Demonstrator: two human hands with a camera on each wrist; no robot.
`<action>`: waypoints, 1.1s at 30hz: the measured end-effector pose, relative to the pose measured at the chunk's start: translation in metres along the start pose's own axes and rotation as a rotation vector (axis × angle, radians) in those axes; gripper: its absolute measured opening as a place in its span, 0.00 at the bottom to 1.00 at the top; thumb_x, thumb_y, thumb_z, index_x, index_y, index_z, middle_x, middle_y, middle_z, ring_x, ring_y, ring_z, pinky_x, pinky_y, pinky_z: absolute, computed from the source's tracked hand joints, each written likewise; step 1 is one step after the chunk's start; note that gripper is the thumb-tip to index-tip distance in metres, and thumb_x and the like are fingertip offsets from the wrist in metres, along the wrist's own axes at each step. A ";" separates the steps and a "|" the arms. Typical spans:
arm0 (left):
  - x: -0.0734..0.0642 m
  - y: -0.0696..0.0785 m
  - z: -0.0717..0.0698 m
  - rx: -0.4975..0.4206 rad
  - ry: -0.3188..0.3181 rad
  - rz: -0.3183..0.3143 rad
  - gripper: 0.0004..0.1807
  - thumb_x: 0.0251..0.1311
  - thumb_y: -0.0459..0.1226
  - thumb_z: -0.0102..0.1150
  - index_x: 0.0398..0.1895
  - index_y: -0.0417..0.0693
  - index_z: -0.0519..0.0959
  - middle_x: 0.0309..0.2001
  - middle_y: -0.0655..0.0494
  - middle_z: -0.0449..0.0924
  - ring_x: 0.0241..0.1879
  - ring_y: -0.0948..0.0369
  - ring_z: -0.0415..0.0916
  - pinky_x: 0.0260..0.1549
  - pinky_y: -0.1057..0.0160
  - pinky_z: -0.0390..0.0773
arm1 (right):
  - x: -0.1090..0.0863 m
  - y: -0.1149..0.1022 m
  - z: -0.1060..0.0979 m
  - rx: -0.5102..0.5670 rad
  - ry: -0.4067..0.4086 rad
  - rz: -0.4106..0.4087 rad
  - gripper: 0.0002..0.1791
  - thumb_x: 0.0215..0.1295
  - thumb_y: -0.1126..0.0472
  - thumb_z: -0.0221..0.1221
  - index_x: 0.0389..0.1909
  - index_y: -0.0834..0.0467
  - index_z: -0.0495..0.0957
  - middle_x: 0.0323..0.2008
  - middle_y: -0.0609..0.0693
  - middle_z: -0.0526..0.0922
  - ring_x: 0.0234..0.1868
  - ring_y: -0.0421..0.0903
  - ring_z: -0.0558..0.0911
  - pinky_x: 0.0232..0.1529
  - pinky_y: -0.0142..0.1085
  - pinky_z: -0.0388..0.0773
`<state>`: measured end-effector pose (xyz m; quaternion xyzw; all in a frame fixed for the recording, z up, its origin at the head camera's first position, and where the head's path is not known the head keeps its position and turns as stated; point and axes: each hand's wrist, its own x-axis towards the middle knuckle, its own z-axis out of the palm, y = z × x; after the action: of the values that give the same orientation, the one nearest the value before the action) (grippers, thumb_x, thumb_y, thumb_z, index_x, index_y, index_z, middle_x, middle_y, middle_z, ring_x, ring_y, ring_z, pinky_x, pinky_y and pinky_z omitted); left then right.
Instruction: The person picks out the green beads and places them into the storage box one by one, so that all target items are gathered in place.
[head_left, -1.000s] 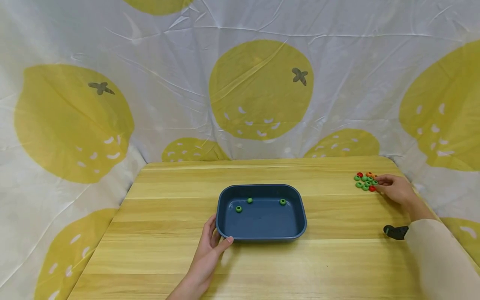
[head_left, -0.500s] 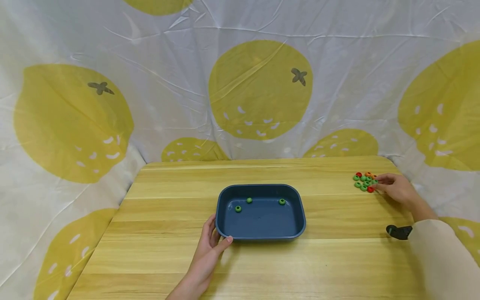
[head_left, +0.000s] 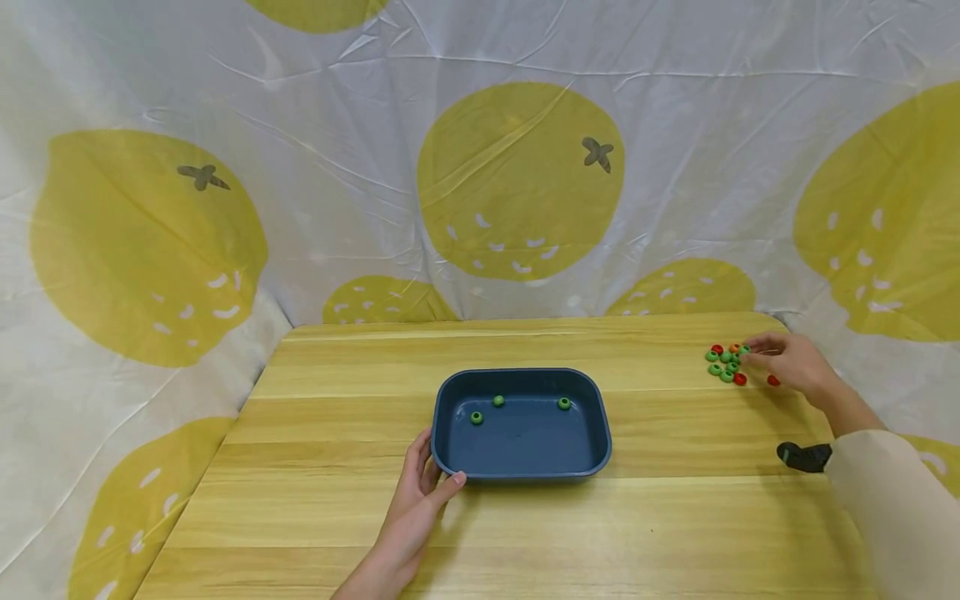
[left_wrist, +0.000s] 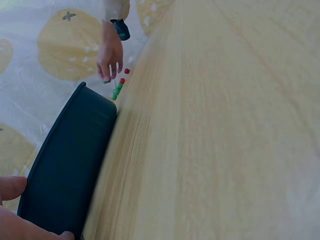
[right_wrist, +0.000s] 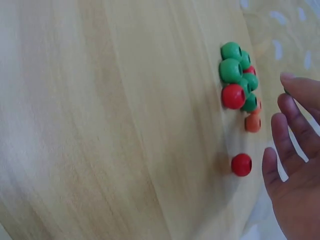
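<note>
My left hand (head_left: 411, 508) grips the near left corner of a dark blue rectangular tray (head_left: 521, 477), thumb at the rim and fingers along the left wall. Inside the tray lie three green beads, one (head_left: 564, 403) towards the right. At the far right, my right hand (head_left: 797, 367) pinches a green bead (head_left: 745, 350) between thumb and index finger, raised above the table; the right wrist view shows only a dark sliver of it. Beside that hand sits a cluster of round beads with holes: several green beads (right_wrist: 230, 71), red beads (right_wrist: 233, 96) and orange beads (right_wrist: 253, 123).
A lone red bead (right_wrist: 241, 165) lies apart from the cluster, under the right hand. The wooden table (head_left: 337, 517) ends at a lemon-print cloth (head_left: 360, 208) behind and at the sides. A black device (head_left: 804, 457) is at the right wrist by the sleeve.
My right hand has risen slightly from the cluster with a green bead pinched in it. A red bead now shows apart, below the hand. The left hand and tray have stayed put.
</note>
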<state>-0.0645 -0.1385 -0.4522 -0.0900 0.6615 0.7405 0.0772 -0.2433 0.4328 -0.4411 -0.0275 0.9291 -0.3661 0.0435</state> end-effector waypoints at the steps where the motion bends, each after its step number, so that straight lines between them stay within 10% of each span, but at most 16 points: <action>1: 0.000 0.000 0.000 0.001 0.001 -0.001 0.48 0.68 0.30 0.65 0.83 0.53 0.47 0.83 0.45 0.43 0.79 0.42 0.44 0.72 0.42 0.59 | 0.001 -0.001 0.000 0.003 -0.005 0.001 0.29 0.78 0.50 0.58 0.64 0.71 0.71 0.59 0.73 0.75 0.57 0.69 0.74 0.44 0.44 0.80; 6: 0.000 0.000 0.001 0.001 0.006 0.001 0.48 0.67 0.30 0.65 0.83 0.53 0.47 0.83 0.45 0.43 0.79 0.41 0.43 0.72 0.41 0.58 | 0.006 -0.007 0.004 0.015 -0.012 -0.024 0.30 0.77 0.49 0.59 0.65 0.70 0.71 0.60 0.74 0.74 0.59 0.70 0.72 0.52 0.60 0.75; 13: 0.000 0.001 0.002 0.002 0.004 0.001 0.48 0.67 0.30 0.66 0.83 0.52 0.48 0.82 0.45 0.43 0.79 0.41 0.44 0.72 0.41 0.58 | 0.009 -0.021 0.011 0.006 -0.047 -0.031 0.29 0.75 0.48 0.62 0.63 0.66 0.75 0.59 0.70 0.77 0.58 0.66 0.75 0.42 0.46 0.79; 33: 0.001 0.003 0.003 -0.005 0.011 -0.004 0.48 0.67 0.30 0.66 0.83 0.51 0.47 0.83 0.45 0.43 0.79 0.41 0.43 0.71 0.41 0.58 | 0.026 -0.067 0.032 0.036 -0.148 -0.125 0.27 0.76 0.49 0.61 0.64 0.66 0.75 0.61 0.68 0.76 0.60 0.66 0.76 0.54 0.59 0.77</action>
<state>-0.0666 -0.1355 -0.4498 -0.0958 0.6599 0.7415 0.0748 -0.2647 0.3598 -0.4202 -0.1117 0.9132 -0.3815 0.0894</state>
